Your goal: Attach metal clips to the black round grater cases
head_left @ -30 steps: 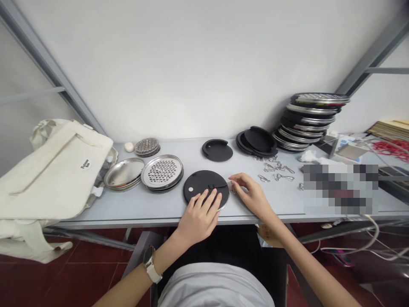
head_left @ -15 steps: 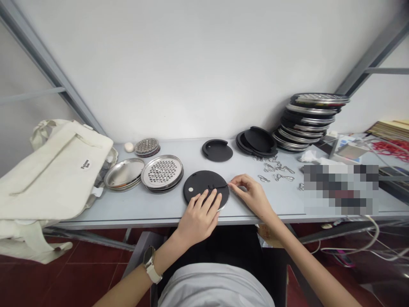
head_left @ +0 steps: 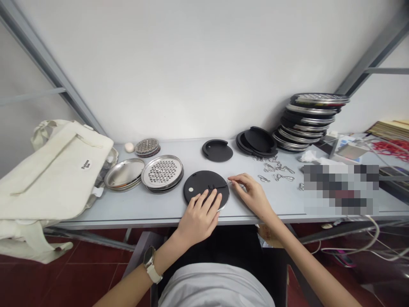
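Note:
A round black disc (head_left: 201, 181) with a silver rim, a white dot and a straight slot lies near the table's front edge. My left hand (head_left: 200, 215) rests flat on its near part, fingers stretched out. Just off the disc's right edge, my right hand (head_left: 251, 194) pinches a small metal wire clip (head_left: 229, 182) between thumb and fingertips; most of the clip is hidden. Several similar loose wire clips (head_left: 279, 168) lie on the table to the right of that hand.
Grater discs (head_left: 162, 171) and silver round trays (head_left: 124, 172) lie left, beside a cream bag (head_left: 54, 170). Behind are a black round holder (head_left: 219, 151) and stacked black holders (head_left: 260, 143). A tall stack of discs (head_left: 309, 121) leans at right, near cables and boxes.
My right hand's fingertips have lifted slightly at the disc's edge, and a bit of shiny wire now shows between them. My left hand and the disc have stayed put.

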`<state>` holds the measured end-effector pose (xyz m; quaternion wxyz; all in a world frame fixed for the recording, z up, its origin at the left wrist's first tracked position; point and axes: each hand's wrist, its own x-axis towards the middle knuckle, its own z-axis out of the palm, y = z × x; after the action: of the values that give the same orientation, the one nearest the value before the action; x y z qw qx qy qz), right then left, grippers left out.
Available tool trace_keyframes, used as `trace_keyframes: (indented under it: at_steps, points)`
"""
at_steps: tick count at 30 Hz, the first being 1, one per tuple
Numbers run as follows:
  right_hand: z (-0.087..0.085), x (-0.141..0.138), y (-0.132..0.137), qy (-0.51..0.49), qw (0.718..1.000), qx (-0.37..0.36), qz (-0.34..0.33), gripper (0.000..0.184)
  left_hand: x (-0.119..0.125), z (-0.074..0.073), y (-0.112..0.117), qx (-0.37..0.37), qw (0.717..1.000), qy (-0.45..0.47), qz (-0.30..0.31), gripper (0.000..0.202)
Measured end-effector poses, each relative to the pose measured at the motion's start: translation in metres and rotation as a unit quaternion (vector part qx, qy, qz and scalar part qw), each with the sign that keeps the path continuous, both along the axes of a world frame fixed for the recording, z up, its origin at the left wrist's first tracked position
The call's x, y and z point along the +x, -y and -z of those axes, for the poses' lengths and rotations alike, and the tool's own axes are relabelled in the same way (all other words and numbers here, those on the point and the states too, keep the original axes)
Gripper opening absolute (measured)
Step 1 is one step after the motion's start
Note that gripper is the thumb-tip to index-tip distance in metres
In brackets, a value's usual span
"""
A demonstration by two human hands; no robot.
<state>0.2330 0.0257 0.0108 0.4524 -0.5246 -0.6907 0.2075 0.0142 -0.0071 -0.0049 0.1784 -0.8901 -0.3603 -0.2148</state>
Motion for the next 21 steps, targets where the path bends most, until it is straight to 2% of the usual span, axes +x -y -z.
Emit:
trace_keyframes:
  at_steps: [4,11,17,21]
  points:
    - [0.005,0.001,-0.002,-0.025,1.000,0.013,-0.004,0.016,0.000,0.000,0.000,-0.002,1.000,0.001,0.002,0.048]
    - [0.001,0.002,-0.002,0.008,0.999,0.042,0.004,0.015,-0.001,0.001,0.000,-0.006,1.000,0.002,0.003,0.047]
    - [0.000,-0.003,0.002,0.013,1.000,0.007,-0.024,0.021,-0.001,0.001,0.000,-0.004,1.000,0.001,0.007,0.048]
    - [0.000,-0.010,0.004,0.037,0.998,0.016,-0.041,0.028,-0.001,0.001,0.000,0.001,1.000,-0.001,0.006,0.048]
